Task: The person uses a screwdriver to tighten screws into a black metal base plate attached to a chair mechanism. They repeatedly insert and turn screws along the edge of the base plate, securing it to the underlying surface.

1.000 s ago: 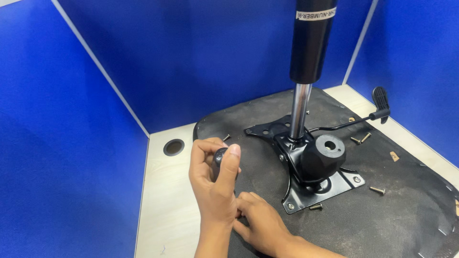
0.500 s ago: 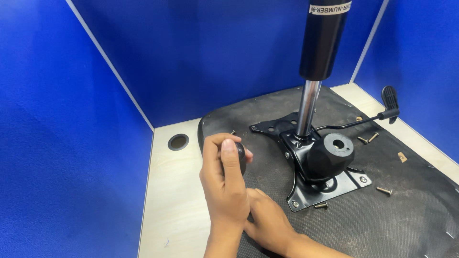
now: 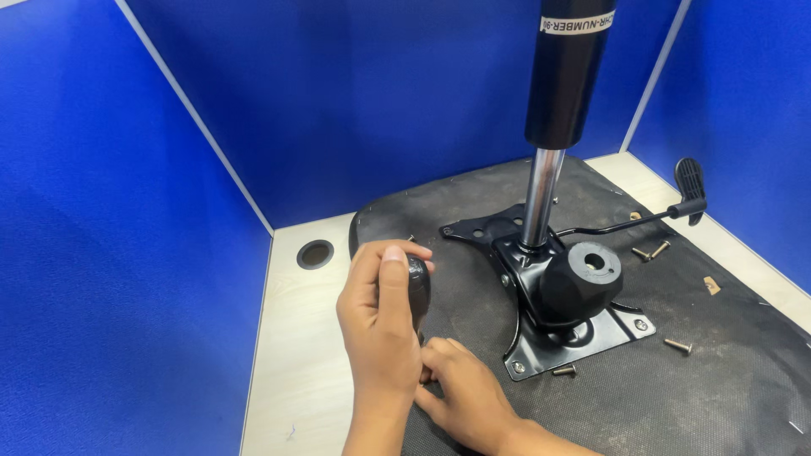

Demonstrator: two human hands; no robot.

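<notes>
The left hand (image 3: 380, 325) is raised a little above the seat (image 3: 676, 397), fingers curled around a small black knob (image 3: 417, 287) with the thumb laid along its near side. It looks like the handle of a short tool, but whatever runs below it is hidden behind the hand. The right hand (image 3: 465, 393) rests low on the seat just beneath the left one, fingers bent and bunched near the spot under the knob; I cannot tell whether it pinches anything.

The seat is an upturned chair bottom covered in dark fabric, lying on a pale desk (image 3: 296, 338) boxed in by blue partitions (image 3: 127, 211). The hands work at the seat's left edge, near the desk's round cable hole (image 3: 315, 253).

To the right of the hands, a black metal plate (image 3: 583, 338) sits on the seat, with a silver screw in its near left corner. A chunky black tension knob (image 3: 581, 283) sticks out of the mechanism, and a gas cylinder (image 3: 562, 84) stands upright from it, its shiny rod (image 3: 539, 198) going down into the plate. A thin lever (image 3: 617, 224) runs off to the right and ends in a black paddle (image 3: 690, 179).

Loose screws lie about on the fabric: one (image 3: 563, 370) just by the plate's front edge, one (image 3: 678, 344) off to the right, two (image 3: 650, 251) near the lever. A small tan scrap (image 3: 712, 285) lies further right.
</notes>
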